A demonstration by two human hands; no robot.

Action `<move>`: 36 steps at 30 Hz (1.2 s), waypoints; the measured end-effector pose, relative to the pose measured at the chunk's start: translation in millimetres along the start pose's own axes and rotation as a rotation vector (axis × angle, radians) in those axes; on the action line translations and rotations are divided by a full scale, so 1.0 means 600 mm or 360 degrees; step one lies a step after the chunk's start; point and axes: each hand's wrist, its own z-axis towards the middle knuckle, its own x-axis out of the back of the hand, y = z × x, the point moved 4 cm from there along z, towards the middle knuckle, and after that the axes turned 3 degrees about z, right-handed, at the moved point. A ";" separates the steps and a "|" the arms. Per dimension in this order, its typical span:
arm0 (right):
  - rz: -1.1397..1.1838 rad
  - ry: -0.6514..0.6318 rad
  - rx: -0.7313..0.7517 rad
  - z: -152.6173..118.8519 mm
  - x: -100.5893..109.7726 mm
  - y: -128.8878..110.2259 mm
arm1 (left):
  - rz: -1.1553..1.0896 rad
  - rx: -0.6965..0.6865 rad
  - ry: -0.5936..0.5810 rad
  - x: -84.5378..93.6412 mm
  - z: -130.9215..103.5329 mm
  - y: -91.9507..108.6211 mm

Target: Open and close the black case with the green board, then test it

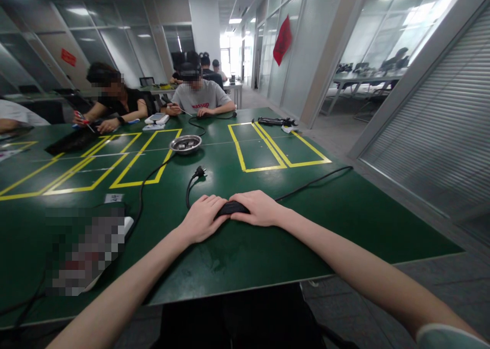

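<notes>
Near the front edge of the table, my left hand [202, 217] and my right hand [260, 208] close from both sides around a dark, ridged bundle of black power cord [231, 208]. The fingers curl over it, and only its middle shows between my hands. From beside my left hand a loop of cord runs up to a black plug [199, 172] with metal prongs, lying on the table. Another length of black cord [314, 182] leads away from my right hand towards the right edge. Whether all these lengths are one cord is hidden by my hands.
The green table [367, 221] bears yellow tape outlines. A metal bowl [186, 144] with small metal pieces stands ahead. To the left lie a blurred-out white-edged object [92, 254] and another black cord [141, 196]. A black tripod-like item [276, 121] lies far right. Two people work opposite.
</notes>
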 end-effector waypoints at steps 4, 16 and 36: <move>-0.0038 -0.0028 0.0088 -0.003 0.002 -0.004 | -0.0039 -0.0011 -0.0008 0.004 -0.002 0.003; 0.0002 -0.0059 0.0086 -0.012 0.013 -0.012 | -0.0150 -0.0092 0.0015 0.013 -0.002 0.010; -0.0330 0.0264 0.0426 -0.027 0.009 0.010 | -0.1157 0.0531 -0.0164 0.009 0.005 -0.008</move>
